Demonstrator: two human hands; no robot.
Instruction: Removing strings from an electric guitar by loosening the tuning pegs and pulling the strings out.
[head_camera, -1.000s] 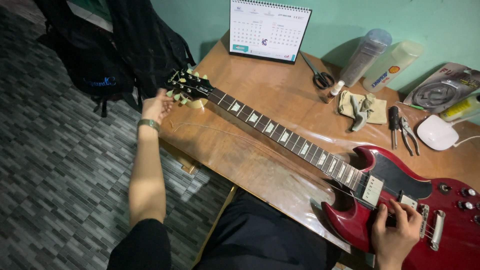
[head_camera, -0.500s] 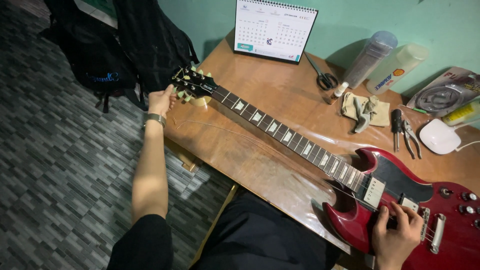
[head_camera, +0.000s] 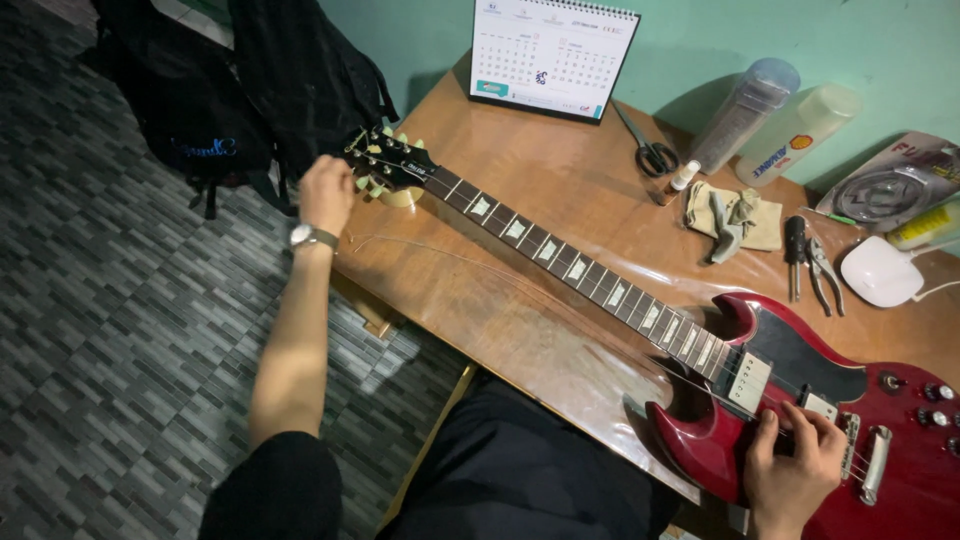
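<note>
1. Over the last second the left hand (head_camera: 326, 192) has slid in closer along the headstock (head_camera: 392, 165) of the red electric guitar (head_camera: 800, 400). It now sits right against the tuning pegs on the near side, fingers curled as if pinching one, though the peg itself is hidden behind the knuckles.
2. The right hand (head_camera: 795, 465) has hardly shifted. Its fingers are bent down onto the strings over the pickups, pressing or plucking there; I cannot tell which.
3. I'd judge from that pairing that a string is being tuned or wound: one hand at a peg, the other feeling the string at the body.
4. The guitar lies flat and slantwise across the wooden bench (head_camera: 520, 310), its body at the near right corner and its head out past the left edge.
5. A loose length of string (head_camera: 450, 258) trails over the bench just beside the neck.
6. Behind the neck, well apart from both hands, lie scissors (head_camera: 650, 152), a crumpled cloth (head_camera: 735, 215), pliers (head_camera: 808, 262) and a desk calendar (head_camera: 552, 55).
7. Two tall plastic bottles (head_camera: 775, 125) lean at the wall. Nothing blocks either hand.
</note>
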